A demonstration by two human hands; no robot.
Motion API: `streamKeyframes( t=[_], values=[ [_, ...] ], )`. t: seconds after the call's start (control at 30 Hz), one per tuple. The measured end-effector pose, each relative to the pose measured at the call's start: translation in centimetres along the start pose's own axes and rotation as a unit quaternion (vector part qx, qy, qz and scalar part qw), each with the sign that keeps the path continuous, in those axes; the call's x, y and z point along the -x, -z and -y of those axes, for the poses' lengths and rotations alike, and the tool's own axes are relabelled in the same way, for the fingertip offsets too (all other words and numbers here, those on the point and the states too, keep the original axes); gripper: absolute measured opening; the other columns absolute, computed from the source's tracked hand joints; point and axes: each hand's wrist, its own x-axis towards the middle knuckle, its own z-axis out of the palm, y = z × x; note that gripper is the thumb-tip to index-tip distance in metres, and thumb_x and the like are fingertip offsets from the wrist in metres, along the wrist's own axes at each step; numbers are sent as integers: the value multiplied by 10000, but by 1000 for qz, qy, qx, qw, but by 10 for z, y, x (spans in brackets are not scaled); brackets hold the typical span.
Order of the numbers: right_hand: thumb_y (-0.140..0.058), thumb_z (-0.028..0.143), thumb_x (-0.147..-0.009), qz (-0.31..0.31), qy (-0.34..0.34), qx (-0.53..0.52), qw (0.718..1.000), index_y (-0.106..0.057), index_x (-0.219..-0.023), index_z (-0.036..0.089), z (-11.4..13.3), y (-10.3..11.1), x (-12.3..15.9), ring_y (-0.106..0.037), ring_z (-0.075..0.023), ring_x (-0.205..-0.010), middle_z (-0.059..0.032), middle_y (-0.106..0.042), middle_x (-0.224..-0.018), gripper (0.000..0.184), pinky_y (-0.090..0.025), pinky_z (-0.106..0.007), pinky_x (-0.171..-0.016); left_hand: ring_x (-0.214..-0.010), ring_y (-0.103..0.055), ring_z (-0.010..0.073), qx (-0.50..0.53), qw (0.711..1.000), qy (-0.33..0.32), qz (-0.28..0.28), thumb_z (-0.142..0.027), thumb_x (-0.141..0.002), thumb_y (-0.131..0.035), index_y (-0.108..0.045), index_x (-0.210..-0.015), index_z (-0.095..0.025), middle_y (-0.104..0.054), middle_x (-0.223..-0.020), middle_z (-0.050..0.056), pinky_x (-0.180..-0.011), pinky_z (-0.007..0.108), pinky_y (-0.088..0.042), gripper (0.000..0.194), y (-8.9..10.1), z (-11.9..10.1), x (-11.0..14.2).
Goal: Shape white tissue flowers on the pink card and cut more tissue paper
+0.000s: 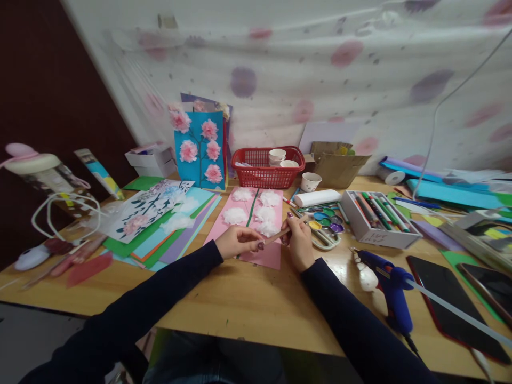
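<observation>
My left hand (237,241) and my right hand (298,241) meet over the near end of a pink card (256,234). Between them they pinch a thin tan strip (279,234), one end in each hand. The pink card lies on the wooden table (248,298) and carries several white tissue flowers (264,214) along a green stem. Both arms are in dark sleeves.
A blue glue gun (390,282) lies right of my hands, next to a paint palette (326,224), a marker box (378,217) and two dark tablets (452,298). Behind stand a red basket (266,168) of cups and a blue flower card (200,150). Coloured papers (168,229) lie left.
</observation>
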Motion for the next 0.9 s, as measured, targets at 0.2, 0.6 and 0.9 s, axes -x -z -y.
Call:
streamKeyframes(
  t=[0.2,0.6,0.9],
  values=[
    [-470,504,-823,-35,123,45,991,-504,-543,209,3,7,-1,-353,-91,-340,53,-403,-377,408,-258,-233,-373,-658,-652,151,-6,995,-23,-93,-385,-535,-807,-667,-762,-104,-707,-725,64,-708,303,-531,387,7,3,-4],
    [-459,404,-871,10,240,265,934,-561,-546,217,-1,22,-10,-471,-126,-448,16,-512,-440,389,-326,-248,-515,-752,-658,174,-136,979,-107,-107,-273,-614,-726,-671,-781,-122,-711,-798,69,-769,311,-516,232,4,-22,-23],
    [-430,397,-886,-7,230,274,934,-564,-586,212,0,20,-11,-505,-130,-460,7,-550,-472,377,-351,-249,-519,-706,-660,171,-166,982,-47,-77,-209,-615,-700,-703,-766,-123,-724,-773,71,-712,294,-514,173,-5,-20,-33]
  ],
)
